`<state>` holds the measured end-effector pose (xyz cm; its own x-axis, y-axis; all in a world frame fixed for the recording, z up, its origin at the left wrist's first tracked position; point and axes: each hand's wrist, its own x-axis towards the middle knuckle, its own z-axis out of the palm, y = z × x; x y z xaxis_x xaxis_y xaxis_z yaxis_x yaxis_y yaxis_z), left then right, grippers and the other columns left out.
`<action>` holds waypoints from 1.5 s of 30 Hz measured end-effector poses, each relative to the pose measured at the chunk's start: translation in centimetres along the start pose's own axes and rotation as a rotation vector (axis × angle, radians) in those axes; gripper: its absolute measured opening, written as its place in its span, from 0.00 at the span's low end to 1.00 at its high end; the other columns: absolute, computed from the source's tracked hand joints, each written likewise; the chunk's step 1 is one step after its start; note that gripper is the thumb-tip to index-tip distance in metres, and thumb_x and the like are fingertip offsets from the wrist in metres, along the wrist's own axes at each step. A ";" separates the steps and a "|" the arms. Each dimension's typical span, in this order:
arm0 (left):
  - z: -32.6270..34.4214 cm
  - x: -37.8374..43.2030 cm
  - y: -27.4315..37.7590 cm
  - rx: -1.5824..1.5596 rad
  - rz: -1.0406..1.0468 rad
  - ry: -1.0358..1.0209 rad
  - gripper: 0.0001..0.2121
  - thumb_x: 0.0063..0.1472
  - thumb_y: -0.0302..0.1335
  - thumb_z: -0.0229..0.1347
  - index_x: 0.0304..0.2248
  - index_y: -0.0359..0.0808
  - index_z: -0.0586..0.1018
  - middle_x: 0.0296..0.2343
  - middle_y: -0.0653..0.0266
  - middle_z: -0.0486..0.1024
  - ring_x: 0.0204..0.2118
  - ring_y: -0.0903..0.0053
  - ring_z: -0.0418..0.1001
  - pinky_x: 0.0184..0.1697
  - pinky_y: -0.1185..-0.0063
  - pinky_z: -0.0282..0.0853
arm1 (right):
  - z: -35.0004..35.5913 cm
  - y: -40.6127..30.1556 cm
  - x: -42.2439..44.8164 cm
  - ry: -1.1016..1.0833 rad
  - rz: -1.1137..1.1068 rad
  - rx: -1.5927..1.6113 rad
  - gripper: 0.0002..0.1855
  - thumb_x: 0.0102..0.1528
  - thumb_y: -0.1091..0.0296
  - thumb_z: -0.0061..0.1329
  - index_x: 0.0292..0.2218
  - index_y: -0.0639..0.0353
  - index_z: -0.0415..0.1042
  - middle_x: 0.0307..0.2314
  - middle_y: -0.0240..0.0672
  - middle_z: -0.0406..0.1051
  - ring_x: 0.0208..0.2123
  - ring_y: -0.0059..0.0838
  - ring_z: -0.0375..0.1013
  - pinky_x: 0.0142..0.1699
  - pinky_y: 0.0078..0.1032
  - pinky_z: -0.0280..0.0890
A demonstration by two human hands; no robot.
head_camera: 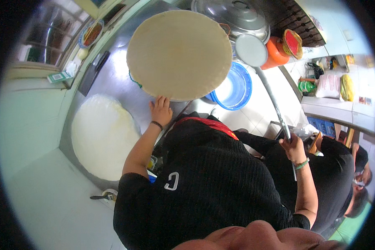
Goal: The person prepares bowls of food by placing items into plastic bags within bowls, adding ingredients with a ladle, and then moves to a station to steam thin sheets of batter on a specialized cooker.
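Note:
My right hand grips the handle of a long metal ladle, whose round bowl holds something whitish beside a large lidded metal pot. My left hand lies with fingers spread at the near edge of a big round, pale yellowish sheet, flat like a griddle cover or dough; I cannot tell which. It holds nothing visible. A second large white round mass, seemingly dough under a glossy film, rests on the metal worktop to the left. A blue plastic bucket stands below the worktop's right side.
A lidded metal pot, an orange container and a basket with something red stand at the upper right. A bowl of food sits on the window ledge. Another person in black is close at my right.

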<state>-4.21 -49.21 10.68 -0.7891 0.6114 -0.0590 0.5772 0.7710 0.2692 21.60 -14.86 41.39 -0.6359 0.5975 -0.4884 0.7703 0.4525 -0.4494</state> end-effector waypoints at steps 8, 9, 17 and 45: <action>-1.0 0.1 -0.2 -0.061 -0.039 0.036 0.20 0.46 0.29 0.49 0.41 0.38 0.66 0.42 0.63 0.61 0.50 0.68 0.53 0.49 0.53 0.45 | 10.2 -4.0 11.5 -0.235 -0.049 0.133 0.18 0.45 0.60 0.53 0.24 0.68 0.65 0.12 0.28 0.59 0.16 0.18 0.56 0.21 0.20 0.56; -1.5 0.2 -0.1 -0.062 -0.030 0.012 0.19 0.46 0.29 0.48 0.41 0.38 0.66 0.41 0.63 0.62 0.49 0.68 0.54 0.49 0.53 0.45 | 12.3 -3.5 13.2 -0.217 -0.085 0.123 0.18 0.44 0.59 0.53 0.24 0.68 0.65 0.12 0.30 0.60 0.16 0.20 0.58 0.22 0.22 0.57; -0.5 -0.7 -0.3 -0.097 -0.054 0.080 0.17 0.45 0.27 0.48 0.39 0.38 0.67 0.41 0.63 0.62 0.49 0.70 0.54 0.49 0.54 0.46 | 19.5 -3.8 20.7 0.019 -0.378 -0.083 0.19 0.42 0.58 0.51 0.28 0.68 0.67 0.18 0.47 0.68 0.22 0.41 0.68 0.29 0.31 0.62; -3.2 12.0 -12.6 -1.114 -0.914 0.452 0.08 0.49 0.28 0.52 0.23 0.29 0.73 0.16 0.61 0.70 0.15 0.78 0.64 0.17 0.81 0.59 | 12.6 -6.2 19.9 0.437 -0.467 -0.130 0.15 0.46 0.62 0.47 0.36 0.59 0.67 0.24 0.42 0.70 0.25 0.38 0.70 0.30 0.29 0.64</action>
<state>-21.57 -52.17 9.65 -0.8940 -0.2547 -0.3686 -0.4204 0.1922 0.8867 3.58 -14.12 25.00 -0.8482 0.5206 0.0980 0.4345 0.7895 -0.4334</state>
